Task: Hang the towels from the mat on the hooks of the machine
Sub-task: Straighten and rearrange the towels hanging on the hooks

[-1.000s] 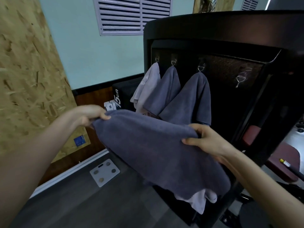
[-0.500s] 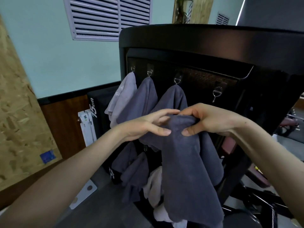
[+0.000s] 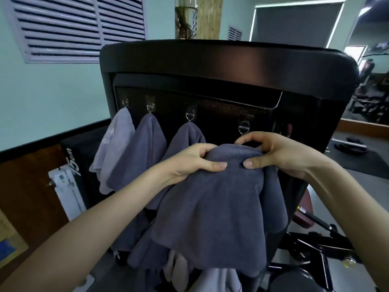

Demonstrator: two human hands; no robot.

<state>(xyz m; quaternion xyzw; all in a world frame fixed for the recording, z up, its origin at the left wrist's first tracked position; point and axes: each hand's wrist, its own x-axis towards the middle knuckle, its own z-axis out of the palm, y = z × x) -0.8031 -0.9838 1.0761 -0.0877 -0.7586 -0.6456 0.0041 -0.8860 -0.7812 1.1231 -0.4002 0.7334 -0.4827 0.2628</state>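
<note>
Two hands hold one dark grey towel point(image 3: 210, 218): your left hand point(image 3: 195, 163) and right hand point(image 3: 277, 152) both pinch its bunched edge, fingers clenched on the cloth, just below the rightmost hook point(image 3: 244, 127) of the black machine point(image 3: 210, 57); three hung towels point(image 3: 147, 148) occupy the hooks leftward

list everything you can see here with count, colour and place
machine: 1, black, centre
hooks: 4, silver, in a row on the machine's panel; the rightmost is bare
hung towels: 3, one pale lilac on the leftmost hook, two dark grey on the next two
held towel: 1, dark grey, just below the bare hook
pale cloth: count unclear, bottom centre behind the held towel
black box: 1, marked 75cm, left of the machine
vent: 1, white slats, wall at upper left
left hand: pinches the held towel's top
right hand: grips the held towel's top, under the bare hook
</note>
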